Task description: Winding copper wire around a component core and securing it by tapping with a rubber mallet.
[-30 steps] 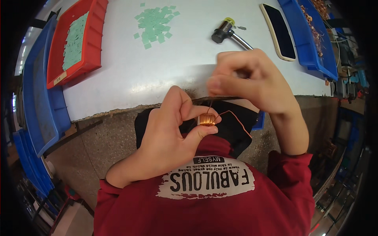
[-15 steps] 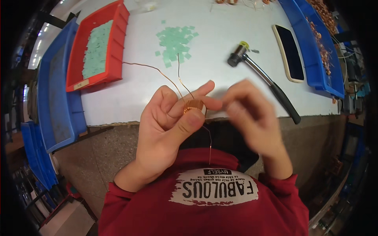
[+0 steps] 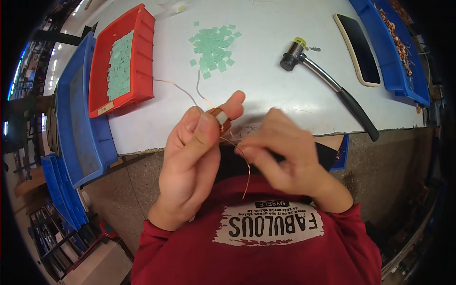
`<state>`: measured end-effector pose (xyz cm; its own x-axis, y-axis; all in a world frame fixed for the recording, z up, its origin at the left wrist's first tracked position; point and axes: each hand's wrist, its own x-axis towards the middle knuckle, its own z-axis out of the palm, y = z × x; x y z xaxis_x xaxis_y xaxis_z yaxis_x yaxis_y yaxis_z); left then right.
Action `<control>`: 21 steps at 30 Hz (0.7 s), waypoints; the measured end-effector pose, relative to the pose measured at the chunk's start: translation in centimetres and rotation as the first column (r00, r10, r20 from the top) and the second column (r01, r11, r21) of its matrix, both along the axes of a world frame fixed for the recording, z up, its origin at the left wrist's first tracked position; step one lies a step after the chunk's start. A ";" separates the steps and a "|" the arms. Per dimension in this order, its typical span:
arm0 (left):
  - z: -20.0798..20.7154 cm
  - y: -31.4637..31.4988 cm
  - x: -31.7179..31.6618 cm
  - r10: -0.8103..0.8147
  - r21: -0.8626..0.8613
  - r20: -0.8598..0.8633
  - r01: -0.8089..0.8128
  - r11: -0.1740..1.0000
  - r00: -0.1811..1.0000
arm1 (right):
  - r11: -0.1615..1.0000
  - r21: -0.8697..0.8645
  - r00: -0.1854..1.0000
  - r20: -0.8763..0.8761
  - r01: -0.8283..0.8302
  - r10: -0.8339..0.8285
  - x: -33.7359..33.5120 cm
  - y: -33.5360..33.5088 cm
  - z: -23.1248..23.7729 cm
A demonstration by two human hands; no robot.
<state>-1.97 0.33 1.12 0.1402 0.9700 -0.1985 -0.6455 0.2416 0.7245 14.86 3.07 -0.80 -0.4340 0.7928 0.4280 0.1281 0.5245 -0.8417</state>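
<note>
My left hand grips a small ring coil between thumb and fingers. Orange-brown copper winding covers part of the ring, and a pale band shows on one side. Two wire ends stick out from it toward the table; a third copper wire curves down in front of my shirt. Beside the coil, my right hand pinches that lower wire near its root, with thumb and forefinger together. Its other fingers are curled and slightly blurred.
A red bin of green square chips stands at the left, by a blue tray. Loose green chips lie on the white table. To the right are a hammer, a phone and a blue bin with copper pieces.
My left hand has tilted the coil and moved slightly left. My right hand has come down and left from beside the coil to its lower wire. The whole view has shifted a little.
</note>
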 end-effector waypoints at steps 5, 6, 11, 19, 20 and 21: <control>-0.1 -0.5 0.1 -0.012 0.089 -0.001 0.012 0.996 1.000 | 0.959 0.284 0.982 0.171 0.024 -0.075 2.4 0.9 1.4; -0.1 -0.5 0.2 -0.001 0.084 -0.008 0.002 0.996 1.000 | 0.936 0.352 0.980 0.175 0.024 -0.091 2.4 0.5 1.6; -0.4 0.0 0.5 0.055 0.030 -0.055 -0.053 0.998 0.997 | 0.945 0.321 0.979 0.166 0.061 -0.120 1.2 -1.2 -0.3; -1.0 0.8 1.6 0.052 0.134 -0.084 -0.040 0.990 0.995 | 0.943 0.283 0.959 0.169 0.174 -0.227 2.6 0.2 0.2; -0.8 0.8 1.9 0.046 0.163 -0.040 -0.039 0.986 0.998 | 0.941 0.264 0.955 0.148 0.211 -0.255 2.8 0.4 0.9; -0.7 0.6 2.2 0.030 0.184 -0.097 -0.012 0.983 0.995 | 0.954 0.167 0.958 0.104 0.248 -0.267 3.0 0.6 1.6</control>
<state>0.27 0.96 0.43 0.1077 0.9938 -0.0288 -0.5720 0.0856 0.8158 17.87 3.64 0.77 -0.2807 0.8149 0.5072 0.3738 0.5795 -0.7242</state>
